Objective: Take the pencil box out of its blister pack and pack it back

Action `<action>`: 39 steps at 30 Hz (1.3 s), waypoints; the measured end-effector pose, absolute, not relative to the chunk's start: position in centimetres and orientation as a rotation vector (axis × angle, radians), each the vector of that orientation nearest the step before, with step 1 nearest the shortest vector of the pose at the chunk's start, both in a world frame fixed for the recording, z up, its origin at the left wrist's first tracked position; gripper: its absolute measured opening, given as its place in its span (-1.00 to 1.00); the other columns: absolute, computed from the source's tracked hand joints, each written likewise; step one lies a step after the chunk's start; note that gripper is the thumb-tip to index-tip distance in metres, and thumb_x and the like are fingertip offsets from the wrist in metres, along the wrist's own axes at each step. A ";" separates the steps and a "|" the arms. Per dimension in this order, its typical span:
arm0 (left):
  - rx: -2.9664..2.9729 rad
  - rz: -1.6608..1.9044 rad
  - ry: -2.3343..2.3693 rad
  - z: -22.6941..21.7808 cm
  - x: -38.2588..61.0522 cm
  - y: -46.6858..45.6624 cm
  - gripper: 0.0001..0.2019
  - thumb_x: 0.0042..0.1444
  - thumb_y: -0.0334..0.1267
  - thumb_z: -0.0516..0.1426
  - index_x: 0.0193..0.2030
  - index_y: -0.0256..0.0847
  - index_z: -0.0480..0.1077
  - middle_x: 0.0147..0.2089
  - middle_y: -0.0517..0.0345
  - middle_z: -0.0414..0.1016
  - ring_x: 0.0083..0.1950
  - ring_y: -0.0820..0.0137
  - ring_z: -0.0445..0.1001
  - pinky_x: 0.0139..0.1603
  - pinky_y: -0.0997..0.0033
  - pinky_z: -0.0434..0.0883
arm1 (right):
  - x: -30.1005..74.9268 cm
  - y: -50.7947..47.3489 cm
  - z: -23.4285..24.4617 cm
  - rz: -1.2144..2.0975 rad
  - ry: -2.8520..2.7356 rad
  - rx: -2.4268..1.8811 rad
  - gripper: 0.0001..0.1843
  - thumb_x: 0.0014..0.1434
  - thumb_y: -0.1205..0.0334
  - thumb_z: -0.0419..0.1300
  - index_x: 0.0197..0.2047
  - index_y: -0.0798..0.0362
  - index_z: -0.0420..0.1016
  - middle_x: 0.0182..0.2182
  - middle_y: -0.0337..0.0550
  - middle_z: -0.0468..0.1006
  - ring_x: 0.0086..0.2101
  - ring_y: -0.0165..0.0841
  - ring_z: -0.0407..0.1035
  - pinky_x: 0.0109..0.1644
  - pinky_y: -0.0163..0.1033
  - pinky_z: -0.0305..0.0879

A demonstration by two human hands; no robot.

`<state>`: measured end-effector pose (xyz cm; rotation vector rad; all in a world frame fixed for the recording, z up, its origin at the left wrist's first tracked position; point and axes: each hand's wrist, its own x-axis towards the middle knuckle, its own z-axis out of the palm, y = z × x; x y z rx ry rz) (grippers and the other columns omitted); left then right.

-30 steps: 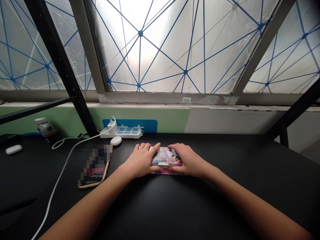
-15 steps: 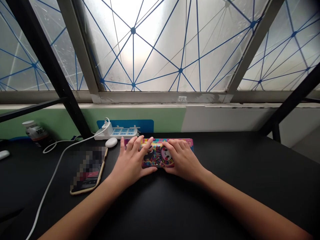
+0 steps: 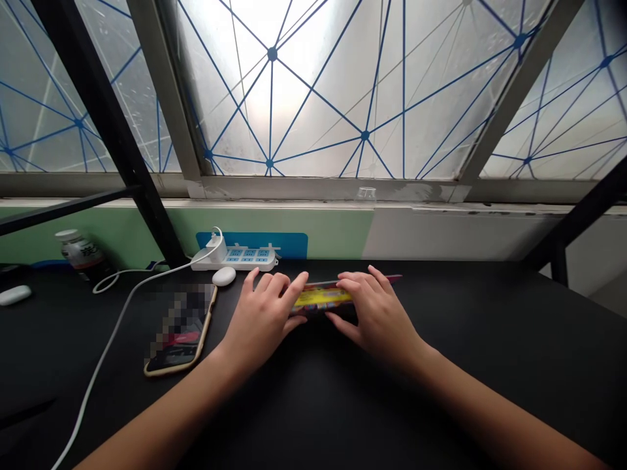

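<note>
Two bare hands on one item, a printed package (image 3: 323,298), positioned above the black desk (image 3: 313,405) at mid-view, directly in front of the person. Whether its underside touches the desk: cannot tell.

Orientation: long axis runs left to right, roughly parallel to the windowsill (image 3: 294,203), with the right end sitting slightly higher in view than the left. Package is seen strongly foreshortened, as a narrow band; a yellow strip with darker print below it is turned toward the person. A thin pink-red tip emerges beyond the right fingers and points right. Left end hidden behind the left hand; no front or back end can be assigned.

Left hand (image 3: 260,312): grasping the package's left portion, fingers bent over the upper side, thumb at the lower near edge. Right hand (image 3: 385,314): grasping the right portion, fingers over the top, thumb extended beneath the near edge. Thumb tips point toward each other, apart.

Surroundings: phone (image 3: 183,357) near the left forearm, its long axis slanting away and rightward; white rounded object (image 3: 224,276) just beyond it, beside the power strip (image 3: 251,260).
</note>
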<state>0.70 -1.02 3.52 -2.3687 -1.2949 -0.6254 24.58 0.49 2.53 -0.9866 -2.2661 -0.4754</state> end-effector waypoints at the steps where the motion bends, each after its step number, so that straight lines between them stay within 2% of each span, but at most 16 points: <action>1: -2.386 -0.611 -1.278 3.5 0.8 -1.1 -0.36 0.15 -0.17 0.32 0.32 -0.16 0.22 -0.03 0.02 0.49 -0.02 0.13 0.43 0.26 -0.12 0.16 | 24.6 0.5 2.5 -0.465 -2.272 -1.000 -0.62 0.25 0.14 0.22 0.07 0.08 0.30 -0.06 0.03 0.57 -0.06 -0.11 0.46 0.27 0.15 0.10; 3: -2.414 -0.593 -1.260 3.5 1.0 -1.3 -0.46 0.19 -0.18 0.28 0.28 -0.17 0.28 -0.06 0.05 0.51 -0.05 0.15 0.44 0.26 -0.13 0.14 | 24.5 0.4 2.4 -0.457 -2.327 -1.019 -0.62 0.24 0.16 0.24 0.08 0.10 0.33 -0.16 -0.01 0.58 -0.17 -0.13 0.46 0.16 0.10 0.23; 7: -2.447 -0.502 -1.270 3.6 1.0 -1.2 -0.66 0.18 -0.14 0.27 0.05 -0.18 0.42 -0.09 0.04 0.51 -0.06 0.13 0.45 0.22 -0.08 0.21 | 24.3 0.4 2.1 -0.449 -2.456 -1.024 -0.69 0.23 0.16 0.28 0.00 0.09 0.43 -0.16 0.03 0.56 -0.16 -0.07 0.42 -0.05 0.02 0.34; 9: -2.470 -0.449 -1.262 3.6 1.0 -1.1 -0.73 0.17 -0.12 0.28 -0.05 -0.18 0.45 -0.09 0.03 0.51 -0.06 0.12 0.45 0.16 -0.02 0.27 | 24.2 0.3 1.9 -0.426 -2.483 -1.001 -0.73 0.24 0.19 0.27 -0.02 0.08 0.45 -0.13 0.03 0.56 -0.12 -0.07 0.41 -0.03 0.02 0.34; 13: -2.520 -0.404 -1.191 3.3 0.9 -0.9 -0.85 0.27 -0.15 0.18 -0.19 -0.18 0.44 -0.15 0.04 0.49 -0.09 0.16 0.46 0.10 0.05 0.32 | 23.9 0.1 1.4 -0.341 -2.523 -0.962 -0.78 0.27 0.23 0.23 -0.02 0.07 0.47 -0.14 0.00 0.58 -0.11 -0.09 0.43 -0.01 0.02 0.36; 16: -2.565 -0.345 -1.141 3.3 1.1 -1.0 -0.90 0.28 -0.21 0.17 -0.22 -0.18 0.43 -0.19 0.07 0.50 -0.13 0.19 0.46 0.10 0.06 0.32 | 23.6 0.0 1.0 -0.258 -2.546 -0.933 -0.83 0.29 0.28 0.19 -0.05 0.06 0.49 -0.12 -0.01 0.59 -0.09 -0.11 0.45 -0.01 0.02 0.38; 18: -2.596 -0.314 -1.145 3.3 1.2 -1.1 -0.91 0.26 -0.22 0.18 -0.19 -0.18 0.44 -0.17 0.06 0.50 -0.10 0.18 0.46 0.09 0.07 0.32 | 23.5 -0.1 0.8 -0.196 -2.559 -0.905 -0.79 0.30 0.30 0.16 0.00 0.05 0.48 -0.04 0.01 0.57 -0.02 -0.10 0.44 0.05 0.04 0.37; 20: -2.626 -0.323 -1.176 3.3 1.2 -1.0 -0.83 0.25 -0.18 0.19 -0.06 -0.16 0.44 -0.07 0.02 0.51 -0.01 0.14 0.45 0.09 0.08 0.33 | 23.3 -0.2 0.7 -0.130 -2.580 -0.877 -0.72 0.31 0.29 0.15 0.08 0.05 0.44 0.07 0.04 0.53 0.08 -0.09 0.39 0.12 0.06 0.35; 22: -2.649 -0.357 -1.233 3.1 1.0 -0.8 -0.58 0.22 -0.07 0.22 0.17 -0.14 0.35 0.10 -0.05 0.48 0.13 0.08 0.40 0.15 0.05 0.31 | 23.2 -0.3 0.7 -0.087 -2.606 -0.862 -0.64 0.31 0.27 0.15 0.16 0.07 0.39 0.17 0.08 0.46 0.16 -0.08 0.33 0.20 0.08 0.31; 25: -2.666 -0.352 -1.377 2.1 0.5 0.0 -0.21 0.18 0.21 0.16 0.41 -0.17 0.09 0.38 -0.20 0.24 0.37 -0.07 0.18 0.29 -0.11 0.18 | 23.1 -0.4 0.7 -0.063 -2.660 -0.866 -0.47 0.28 0.22 0.19 0.29 0.09 0.28 0.27 0.12 0.35 0.25 -0.04 0.24 0.28 0.15 0.22; 27: -2.696 -0.294 -1.478 1.4 0.1 0.4 -0.10 0.16 0.36 0.04 0.47 -0.19 -0.01 0.47 -0.26 0.06 0.46 -0.14 0.01 0.34 -0.26 0.04 | 23.0 -0.4 0.6 -0.060 -2.696 -0.881 -0.39 0.28 0.21 0.19 0.36 0.09 0.20 0.31 0.12 0.30 0.28 -0.02 0.18 0.31 0.19 0.17; 29: -2.737 -0.243 -1.540 0.9 -0.1 0.8 -0.04 0.15 0.45 -0.08 0.49 -0.20 -0.06 0.50 -0.27 -0.05 0.50 -0.17 -0.10 0.36 -0.37 -0.08 | 23.0 -0.4 0.6 -0.050 -2.716 -0.900 -0.34 0.27 0.21 0.20 0.39 0.08 0.16 0.33 0.11 0.27 0.30 -0.02 0.16 0.33 0.20 0.14; 32: -2.768 -0.223 -1.574 0.7 -0.2 1.0 -0.02 0.14 0.48 -0.15 0.50 -0.21 -0.07 0.51 -0.27 -0.09 0.51 -0.17 -0.15 0.36 -0.43 -0.18 | 23.0 -0.4 0.6 -0.028 -2.732 -0.922 -0.30 0.24 0.19 0.23 0.40 0.05 0.16 0.34 0.09 0.26 0.31 -0.01 0.15 0.34 0.23 0.11; 39: -2.757 -0.274 -1.559 0.9 -0.2 0.9 -0.06 0.16 0.45 -0.11 0.49 -0.19 -0.05 0.50 -0.27 -0.03 0.50 -0.15 -0.10 0.35 -0.45 -0.19 | 23.3 -0.4 1.0 0.004 -2.752 -0.945 -0.25 0.24 0.09 0.27 0.41 0.01 0.13 0.37 0.04 0.22 0.32 -0.02 0.12 0.35 0.24 0.09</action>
